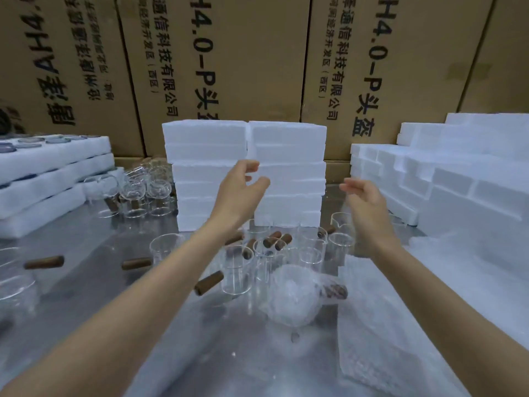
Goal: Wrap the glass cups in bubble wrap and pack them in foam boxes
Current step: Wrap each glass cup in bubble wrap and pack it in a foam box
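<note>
1. We see both arms stretched forward over a steel table (160,333), hands raised in front of two stacks of foam boxes (244,173) standing side by side at the back.
2. The left hand (239,190) hangs in the air before the stacks, fingers loosely curved and thumb apart, grasping nothing; whether its fingertips touch the foam we cannot tell.
3. The right hand (365,200) is lifted just right of the stacks, fingers relaxed and spread, also holding nothing.
4. A wrapped cup (294,296) lies on the table between the forearms, bubble wrap bunched around it and its brown handle (333,290) sticking out to the right.
5. Bare glass cups (269,253) with wooden handles stand crowded on the table just in front of the stacks, beneath the hands.
6. More cups (143,193) cluster left of the stacks, some tilted.
7. A pile of bubble-wrap sheets (380,333) lies under the right forearm.
8. Foam trays (48,181) are stacked at the left edge; the top one holds round dark items we cannot make out.
9. More foam pieces (446,173) are heaped at the right.
10. Printed cartons (252,58) form a wall behind everything.
</note>
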Demonstrator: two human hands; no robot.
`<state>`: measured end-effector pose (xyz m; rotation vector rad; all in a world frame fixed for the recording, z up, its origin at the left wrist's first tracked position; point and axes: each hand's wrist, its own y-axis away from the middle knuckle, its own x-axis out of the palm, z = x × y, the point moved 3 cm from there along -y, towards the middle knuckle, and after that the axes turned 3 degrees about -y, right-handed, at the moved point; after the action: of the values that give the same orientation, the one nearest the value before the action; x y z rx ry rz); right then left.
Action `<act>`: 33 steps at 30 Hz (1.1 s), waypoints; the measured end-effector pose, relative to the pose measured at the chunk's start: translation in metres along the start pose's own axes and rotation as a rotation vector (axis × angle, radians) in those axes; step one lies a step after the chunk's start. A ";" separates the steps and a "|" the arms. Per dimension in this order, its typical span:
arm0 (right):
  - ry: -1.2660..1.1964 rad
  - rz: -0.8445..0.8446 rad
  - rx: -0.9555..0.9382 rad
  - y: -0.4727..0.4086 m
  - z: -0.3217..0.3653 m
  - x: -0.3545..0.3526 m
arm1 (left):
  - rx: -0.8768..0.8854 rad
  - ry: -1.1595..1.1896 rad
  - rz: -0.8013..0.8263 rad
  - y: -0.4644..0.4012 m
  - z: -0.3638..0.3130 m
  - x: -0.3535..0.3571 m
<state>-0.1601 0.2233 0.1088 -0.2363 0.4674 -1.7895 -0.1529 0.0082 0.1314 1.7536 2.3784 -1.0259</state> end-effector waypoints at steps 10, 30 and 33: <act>0.021 0.029 0.224 -0.115 0.000 0.038 | -0.106 -0.049 -0.028 -0.065 0.009 0.043; -0.059 0.094 0.166 -0.131 0.008 0.041 | -0.053 0.037 -0.119 -0.068 -0.002 0.039; -0.130 0.045 0.127 -0.115 0.022 0.030 | -0.004 0.046 -0.135 -0.058 -0.017 0.028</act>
<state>-0.2600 0.2142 0.1758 -0.2498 0.2642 -1.7402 -0.2065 0.0311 0.1622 1.6524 2.5564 -1.0042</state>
